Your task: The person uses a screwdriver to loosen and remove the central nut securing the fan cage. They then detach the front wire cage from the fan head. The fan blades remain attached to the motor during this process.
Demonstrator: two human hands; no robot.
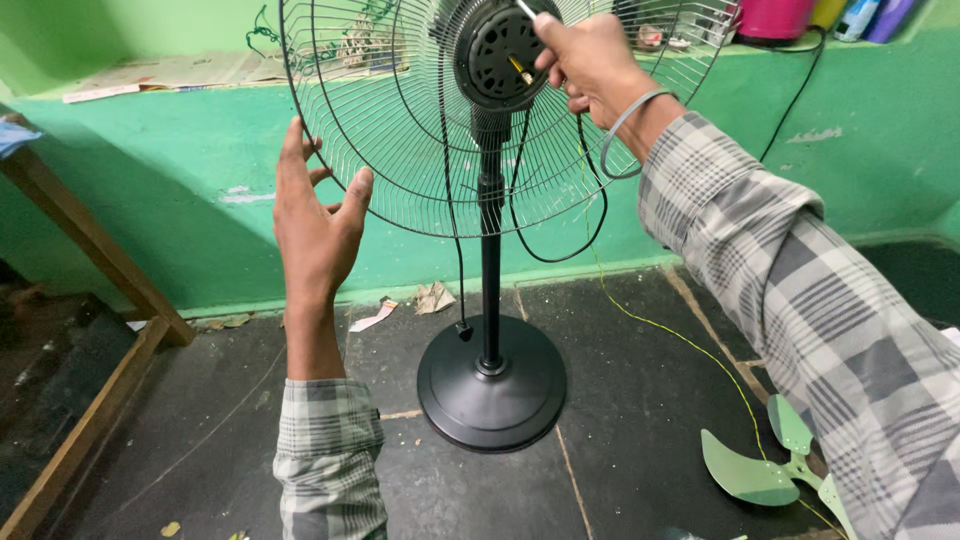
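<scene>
A black pedestal fan stands on the floor without its blades, its wire rear grille (pixel 400 150) facing me around the black motor housing (pixel 497 50). My right hand (pixel 592 62) is closed on a thin tool (pixel 520 68), whose yellowish tip rests at the motor's centre. A grey bangle hangs on that wrist. My left hand (pixel 315 215) is raised with the fingers spread, right at the grille's lower left edge and holding nothing. Black cables (pixel 455 250) hang down from the motor along the pole (pixel 490 280) to the round base (pixel 490 385).
A green fan blade set (pixel 755 465) lies on the dark floor at the right, with a thin yellow wire (pixel 680 340) running past it. A wooden frame (pixel 90 300) stands at the left. The green wall's ledge (pixel 180 75) holds newspapers and a pink container (pixel 772 18).
</scene>
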